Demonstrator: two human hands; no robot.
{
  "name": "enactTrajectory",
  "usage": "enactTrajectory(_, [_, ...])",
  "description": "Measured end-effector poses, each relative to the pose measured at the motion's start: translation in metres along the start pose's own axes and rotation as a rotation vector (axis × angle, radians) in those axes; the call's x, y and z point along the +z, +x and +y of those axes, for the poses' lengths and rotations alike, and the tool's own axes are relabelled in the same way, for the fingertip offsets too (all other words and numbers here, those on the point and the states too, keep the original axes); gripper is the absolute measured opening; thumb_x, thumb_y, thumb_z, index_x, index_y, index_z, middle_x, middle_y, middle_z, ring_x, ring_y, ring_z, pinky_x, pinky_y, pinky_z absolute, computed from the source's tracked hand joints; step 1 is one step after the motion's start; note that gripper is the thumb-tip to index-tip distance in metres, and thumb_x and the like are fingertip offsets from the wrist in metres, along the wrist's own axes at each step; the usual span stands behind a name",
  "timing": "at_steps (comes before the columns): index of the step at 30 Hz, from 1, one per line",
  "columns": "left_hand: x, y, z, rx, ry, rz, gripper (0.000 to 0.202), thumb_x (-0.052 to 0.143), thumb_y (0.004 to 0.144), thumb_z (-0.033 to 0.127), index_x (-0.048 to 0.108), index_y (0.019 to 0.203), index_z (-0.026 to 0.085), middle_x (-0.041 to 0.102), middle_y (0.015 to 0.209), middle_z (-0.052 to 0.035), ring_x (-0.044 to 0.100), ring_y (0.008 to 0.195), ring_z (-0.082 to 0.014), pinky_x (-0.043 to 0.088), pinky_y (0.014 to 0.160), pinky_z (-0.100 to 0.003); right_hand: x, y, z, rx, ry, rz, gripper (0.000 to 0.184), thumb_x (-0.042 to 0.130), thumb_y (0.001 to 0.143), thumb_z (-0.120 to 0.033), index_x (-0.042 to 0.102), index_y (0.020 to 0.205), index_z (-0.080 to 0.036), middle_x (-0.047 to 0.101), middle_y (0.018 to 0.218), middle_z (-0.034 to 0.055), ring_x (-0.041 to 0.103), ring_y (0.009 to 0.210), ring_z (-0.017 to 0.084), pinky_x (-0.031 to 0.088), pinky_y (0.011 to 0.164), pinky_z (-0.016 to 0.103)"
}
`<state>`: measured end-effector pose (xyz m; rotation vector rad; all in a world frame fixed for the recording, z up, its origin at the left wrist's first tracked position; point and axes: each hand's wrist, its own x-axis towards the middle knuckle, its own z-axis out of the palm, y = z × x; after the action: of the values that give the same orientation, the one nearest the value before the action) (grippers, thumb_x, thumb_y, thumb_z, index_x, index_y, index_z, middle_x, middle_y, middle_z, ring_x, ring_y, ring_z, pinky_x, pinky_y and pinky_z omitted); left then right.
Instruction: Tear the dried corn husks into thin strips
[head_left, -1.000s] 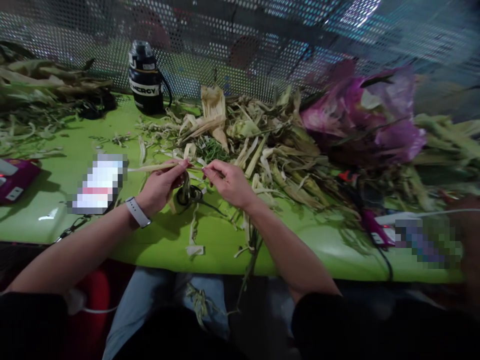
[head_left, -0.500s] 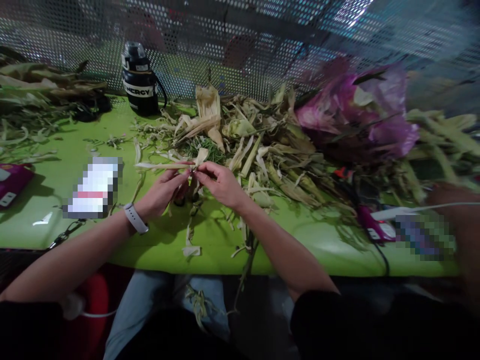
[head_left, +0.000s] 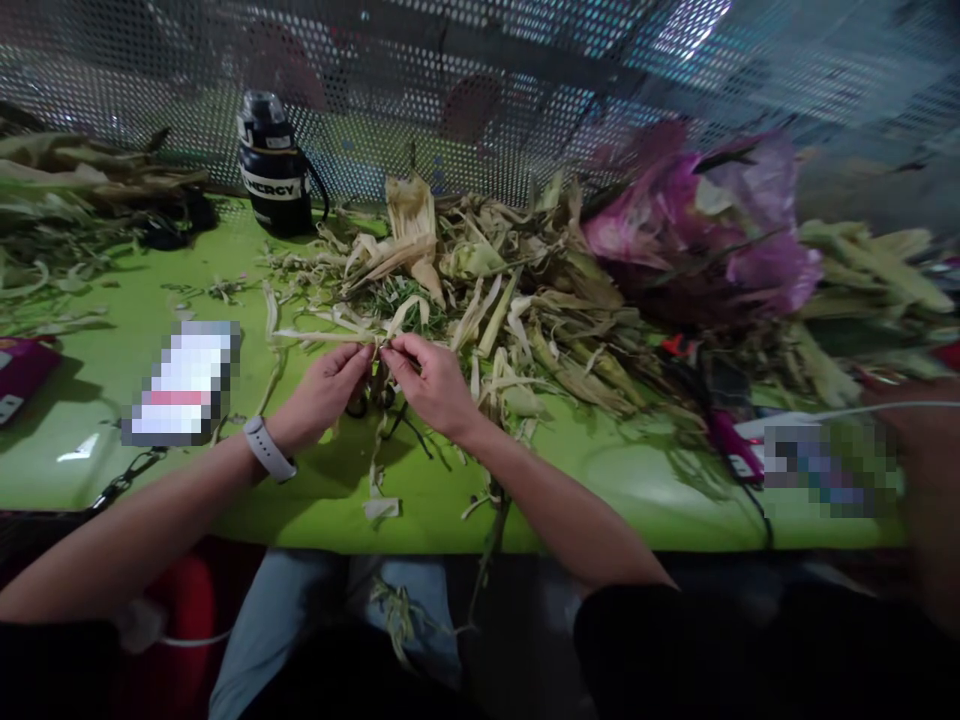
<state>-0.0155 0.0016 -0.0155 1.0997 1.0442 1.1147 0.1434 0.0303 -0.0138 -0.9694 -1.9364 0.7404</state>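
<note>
My left hand [head_left: 330,385] and my right hand [head_left: 431,385] meet above the front half of the green table, thumbs and fingertips pinched close together. Between them are pale corn husk strips [head_left: 403,315]. One strip sticks out to the left, another rises above the fingers, and a thin twisted length [head_left: 377,450] dangles below. A dark loop, perhaps a scissor handle, shows partly beneath my left hand; my fingers hide most of it. Behind the hands spreads a heap of dry corn husks [head_left: 555,270], with green shreds [head_left: 397,297] at its near side.
A black bottle [head_left: 277,190] stands at the back against a perforated metal screen [head_left: 360,90]. On the left lies a blurred-out phone [head_left: 184,385]. Pink plastic bag [head_left: 697,230], a cable and a second blurred device [head_left: 832,470] are rightward, near another person's arm [head_left: 930,480].
My fingertips have drawn slightly together and shifted on the husk strips; the upper strip now leans more to the right. The whole view has moved slightly.
</note>
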Motion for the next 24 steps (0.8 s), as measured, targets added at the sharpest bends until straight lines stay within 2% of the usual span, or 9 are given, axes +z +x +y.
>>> enactTrajectory(6, [0.0,-0.006,0.01,-0.088,-0.181,-0.076,0.037,0.078,0.077,0.045,0.054,0.078,0.017,0.031,0.057,0.0094,0.024,0.044,-0.0033,0.017,0.041,-0.017,-0.002,-0.001,0.001,-0.052,-0.037,0.037,0.025,0.049,0.095,-0.039,0.059,0.083,-0.019,0.061,0.073,0.0027,0.053,0.068,0.015,0.041,0.067,0.029])
enactTrajectory(10, [-0.001,-0.006,0.011,-0.105,-0.198,-0.1,0.037,0.078,0.076,0.044,0.054,0.076,0.017,0.03,0.058,0.0088,0.024,0.045,-0.0036,0.017,0.041,-0.018,-0.005,0.002,0.001,-0.027,-0.029,0.029,0.025,0.049,0.095,-0.039,0.059,0.083,-0.019,0.062,0.076,0.0037,0.055,0.071,0.016,0.042,0.069,0.029])
enactTrajectory(12, [-0.001,-0.006,0.01,-0.066,-0.164,-0.087,0.036,0.076,0.079,0.045,0.053,0.075,0.017,0.032,0.057,0.008,0.025,0.045,-0.0046,0.02,0.041,-0.019,-0.007,0.003,0.001,-0.004,-0.013,-0.01,0.025,0.049,0.094,-0.04,0.058,0.083,-0.02,0.061,0.075,0.0027,0.054,0.069,0.015,0.041,0.068,0.029])
enactTrajectory(17, [0.0,-0.005,0.006,0.129,0.085,-0.011,0.036,0.061,0.09,0.05,0.049,0.076,0.02,0.051,0.062,0.002,0.047,0.053,-0.0104,0.04,0.049,-0.023,-0.009,0.005,0.005,0.039,0.037,-0.208,0.018,0.053,0.089,-0.036,0.056,0.081,-0.02,0.056,0.07,-0.0009,0.048,0.064,0.013,0.038,0.065,0.028])
enactTrajectory(21, [-0.001,-0.003,0.002,0.1,0.21,-0.01,0.024,0.06,0.093,0.041,0.046,0.091,0.021,0.046,0.057,0.0074,0.039,0.044,-0.0085,0.032,0.043,-0.022,-0.01,0.006,0.006,0.202,0.24,-0.233,0.016,0.052,0.086,-0.033,0.059,0.084,-0.019,0.058,0.068,-0.0009,0.052,0.064,0.014,0.041,0.064,0.028])
enactTrajectory(24, [-0.003,-0.002,0.002,0.129,0.242,-0.021,0.019,0.058,0.095,0.036,0.048,0.091,0.019,0.047,0.062,0.0058,0.039,0.05,-0.0079,0.032,0.048,-0.021,-0.009,0.009,0.007,0.342,0.428,-0.156,0.024,0.055,0.085,-0.043,0.06,0.081,-0.019,0.056,0.066,-0.0015,0.052,0.064,0.014,0.042,0.063,0.027])
